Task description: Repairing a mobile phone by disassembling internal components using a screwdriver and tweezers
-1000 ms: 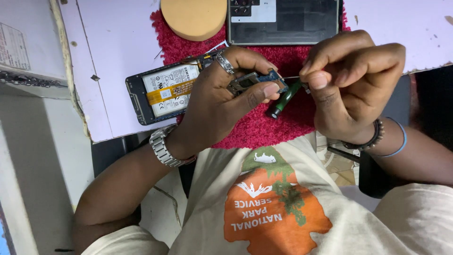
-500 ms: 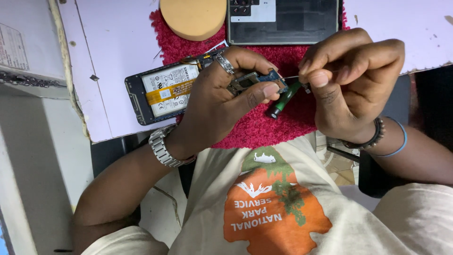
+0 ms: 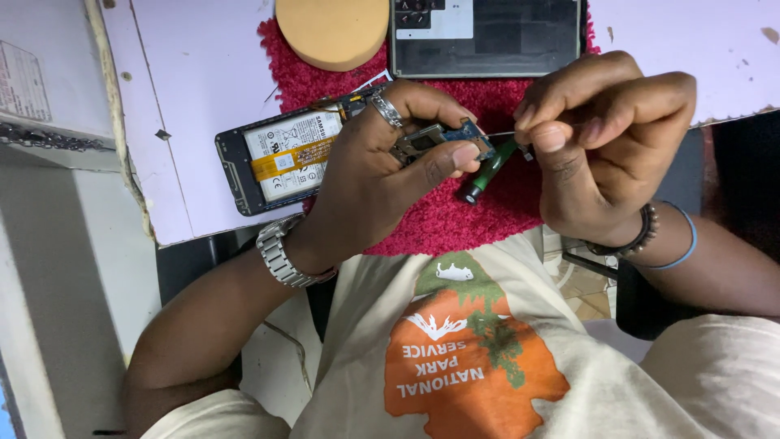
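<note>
My left hand (image 3: pixel 382 167) pinches a small blue and metal circuit board (image 3: pixel 443 140) between thumb and fingers, above the red fuzzy mat (image 3: pixel 443 223). My right hand (image 3: pixel 605 142) grips a thin metal pin or tweezer tip (image 3: pixel 497 134) whose point touches the board's right end. Under the hands a green-handled screwdriver (image 3: pixel 486 172) lies on the mat. An opened phone (image 3: pixel 280 158) with its white battery and an orange flex strip exposed rests to the left, half on the mat, half on the pale table (image 3: pixel 203 73).
A round tan sponge-like disc (image 3: pixel 331 28) sits at the mat's far edge. Next to it lies a dark rectangular phone screen panel (image 3: pixel 487 36). The table's front edge runs just before my chest. A white shelf or cabinet (image 3: pixel 41 89) stands at the left.
</note>
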